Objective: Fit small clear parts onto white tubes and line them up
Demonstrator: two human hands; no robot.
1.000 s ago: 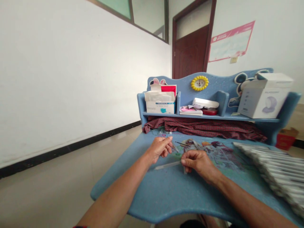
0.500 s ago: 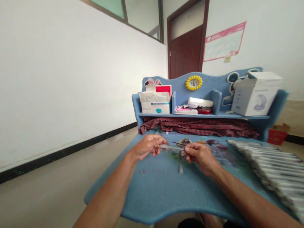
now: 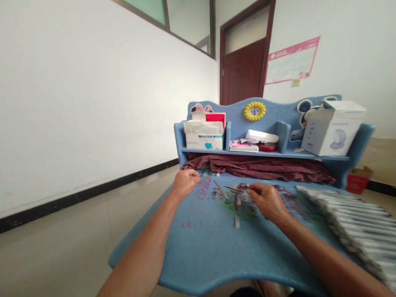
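Observation:
My left hand (image 3: 185, 181) is closed over the far left part of the desk. From its fingertips a faint clear strip (image 3: 204, 178) juts to the right, blurred. My right hand (image 3: 267, 200) is pinched, its thumb and fingertips at the right end of a thin dark stick (image 3: 232, 189). That stick lies low over the desk's printed picture; whether it is lifted cannot be made out. Between the hands a clear, narrow strip (image 3: 221, 189) lies slantwise on the blue desk (image 3: 198, 251). Nearer to me is a short grey piece (image 3: 236, 221).
On the right lies a stack of white-and-dark striped sticks (image 3: 359, 222). Checked cloth (image 3: 262, 167) is bunched beneath the shelf. The shelf holds a mask box (image 3: 204, 140), papers (image 3: 243, 146), a red round tin (image 3: 267, 147) and a white box (image 3: 335, 132).
My hands have come apart from the clear strip stretched between them. The left has gone left and away from me with a clear strip; the right has shifted slightly right.

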